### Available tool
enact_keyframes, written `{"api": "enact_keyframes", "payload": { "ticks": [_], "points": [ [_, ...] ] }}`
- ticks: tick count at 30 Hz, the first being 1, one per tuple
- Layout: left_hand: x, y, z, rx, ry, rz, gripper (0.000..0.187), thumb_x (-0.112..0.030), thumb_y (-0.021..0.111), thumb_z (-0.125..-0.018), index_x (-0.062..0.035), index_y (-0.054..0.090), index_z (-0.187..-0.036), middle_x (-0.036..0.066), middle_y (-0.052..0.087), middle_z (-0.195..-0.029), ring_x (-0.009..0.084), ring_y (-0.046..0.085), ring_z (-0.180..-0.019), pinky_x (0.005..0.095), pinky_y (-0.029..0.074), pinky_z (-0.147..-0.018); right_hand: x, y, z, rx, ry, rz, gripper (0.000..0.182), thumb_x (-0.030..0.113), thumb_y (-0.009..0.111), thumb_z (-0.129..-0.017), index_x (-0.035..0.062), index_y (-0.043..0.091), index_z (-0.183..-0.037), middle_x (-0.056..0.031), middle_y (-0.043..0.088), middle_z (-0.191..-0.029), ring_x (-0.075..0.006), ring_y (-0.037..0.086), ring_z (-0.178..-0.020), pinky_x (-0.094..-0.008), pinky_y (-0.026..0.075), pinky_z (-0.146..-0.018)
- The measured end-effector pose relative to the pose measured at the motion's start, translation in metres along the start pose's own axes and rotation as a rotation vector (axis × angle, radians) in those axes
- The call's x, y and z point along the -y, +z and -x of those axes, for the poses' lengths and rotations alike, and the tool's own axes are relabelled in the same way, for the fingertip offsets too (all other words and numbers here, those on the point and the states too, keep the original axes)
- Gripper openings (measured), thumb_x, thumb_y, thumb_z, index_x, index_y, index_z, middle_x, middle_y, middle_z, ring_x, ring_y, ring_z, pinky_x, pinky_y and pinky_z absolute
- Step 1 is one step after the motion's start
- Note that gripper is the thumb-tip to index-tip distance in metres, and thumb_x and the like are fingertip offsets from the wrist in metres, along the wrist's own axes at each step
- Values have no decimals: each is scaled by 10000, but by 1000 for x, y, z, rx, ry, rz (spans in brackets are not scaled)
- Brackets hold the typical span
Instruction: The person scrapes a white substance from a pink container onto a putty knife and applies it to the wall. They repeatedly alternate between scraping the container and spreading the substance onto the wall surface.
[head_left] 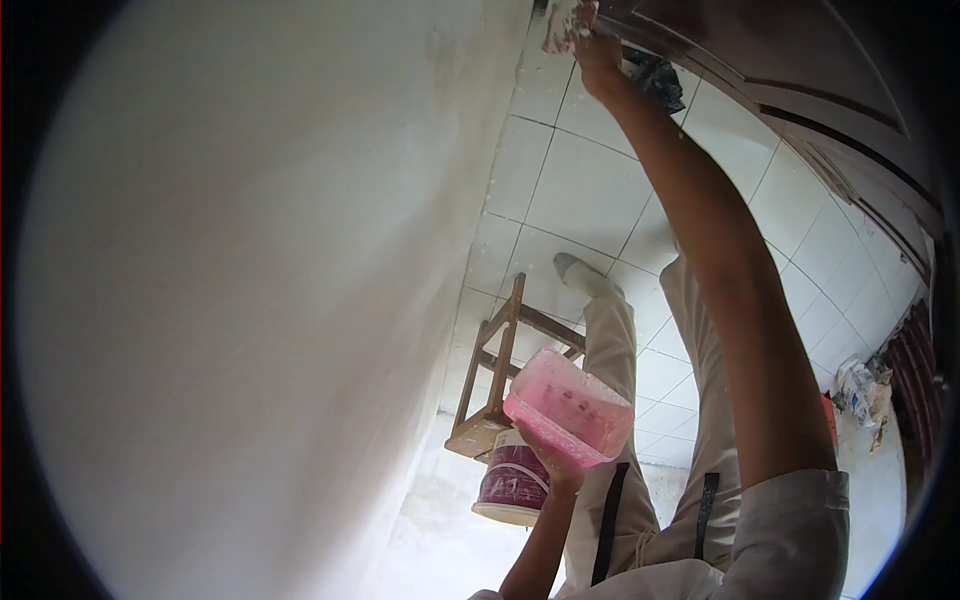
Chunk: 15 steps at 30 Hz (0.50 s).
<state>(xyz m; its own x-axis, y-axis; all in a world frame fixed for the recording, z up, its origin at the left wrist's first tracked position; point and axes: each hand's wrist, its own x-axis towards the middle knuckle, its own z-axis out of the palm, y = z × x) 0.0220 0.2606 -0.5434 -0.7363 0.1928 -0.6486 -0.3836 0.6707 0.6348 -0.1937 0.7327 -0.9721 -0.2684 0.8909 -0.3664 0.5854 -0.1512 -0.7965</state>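
My left hand (552, 458) supports a pink translucent plastic tub (575, 405) from below, tilted so that its inside shows. Pale pink smears and a few darker marks cover the tub's inner surface. My right hand (598, 58) is stretched far out to the top of the view, close to the wall's edge and a dark wooden panel. Its fingers are closed on a white-and-red smeared thing (568, 27), partly cut off by the frame, whose kind I cannot make out.
A wooden stool (508, 345) stands by the white wall (270, 250), with a purple-and-white bucket (512, 480) nearby. A brown panelled door (760, 50) is at upper right. A black crumpled bag (660, 85) lies on the tiled floor (590, 190); a crumpled packet (860, 390) is at right.
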Motion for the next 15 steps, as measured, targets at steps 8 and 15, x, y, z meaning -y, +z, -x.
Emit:
{"api": "enact_keyframes", "payload": {
  "ticks": [8, 15],
  "points": [
    [-1, 3, -1, -33, -113, 122, 930, -674, 357, -919, -102, -70, -1516, 151, 71, -1546, 326, 168, -1419, 508, 228, -1134, 106, 31, 15, -112, 197, -537, 281, 259, 592, -905, 91, 653, -1123, -109, 680, -979, -196, 642, -864, -319, 498, -730],
    [-4, 12, -4, -36, -181, 280, 917, -654, 366, -927, -112, -86, -1513, 145, 65, -1549, 324, 157, -1425, 506, 226, -1137, 140, -37, 157, -28, -342, -483, 283, 253, 531, -936, 93, 645, -1140, -149, 693, -1017, -297, 666, -957, -375, 516, -802]
  ]
}}
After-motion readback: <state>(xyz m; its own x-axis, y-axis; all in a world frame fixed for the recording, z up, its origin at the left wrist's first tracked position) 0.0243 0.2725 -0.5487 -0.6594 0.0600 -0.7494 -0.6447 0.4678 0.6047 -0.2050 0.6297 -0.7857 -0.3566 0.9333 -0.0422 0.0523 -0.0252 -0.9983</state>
